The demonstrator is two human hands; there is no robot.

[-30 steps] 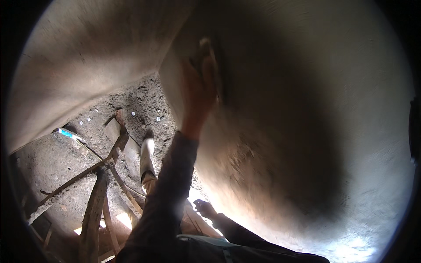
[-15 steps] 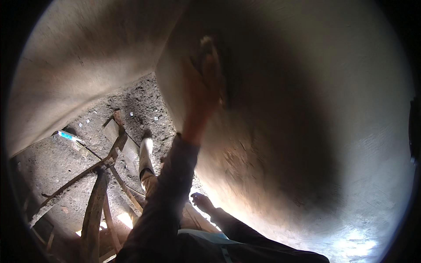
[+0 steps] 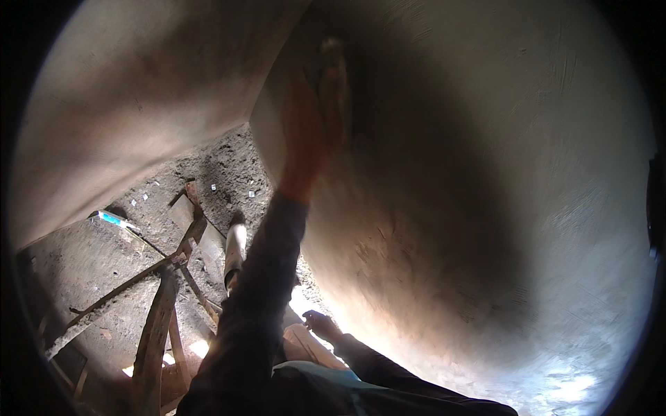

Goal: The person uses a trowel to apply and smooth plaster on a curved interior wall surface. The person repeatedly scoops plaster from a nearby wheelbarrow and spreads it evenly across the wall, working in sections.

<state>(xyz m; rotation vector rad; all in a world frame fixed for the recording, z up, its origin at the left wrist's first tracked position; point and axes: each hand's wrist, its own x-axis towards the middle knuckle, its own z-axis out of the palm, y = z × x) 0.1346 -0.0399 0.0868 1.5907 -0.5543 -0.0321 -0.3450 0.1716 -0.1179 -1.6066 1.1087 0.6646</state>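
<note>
My left hand (image 3: 312, 128), reaching up the shadowed plastered wall (image 3: 555, 173), grips a blurred hand-held float (image 3: 331, 47) held flat against the plaster. Its fingers are wrapped on the tool, whose shape is mostly lost in shadow. My right hand (image 3: 320, 324) hangs low near the bright lower part of the same wall, fingers loosely bent and apart, with nothing visible in it.
A second plastered wall (image 3: 125, 104) meets this one at a corner on the left. Rough, debris-strewn ground (image 3: 229, 156) lies below, with crossed timbers (image 3: 156, 333), a board (image 3: 182, 211) and a long blue-and-white object (image 3: 111, 218). My pale boot (image 3: 236, 246) stands beside the timbers.
My left hand and the float have moved up and slightly left along the wall since half a second ago. My right hand stays low in about the same place.
</note>
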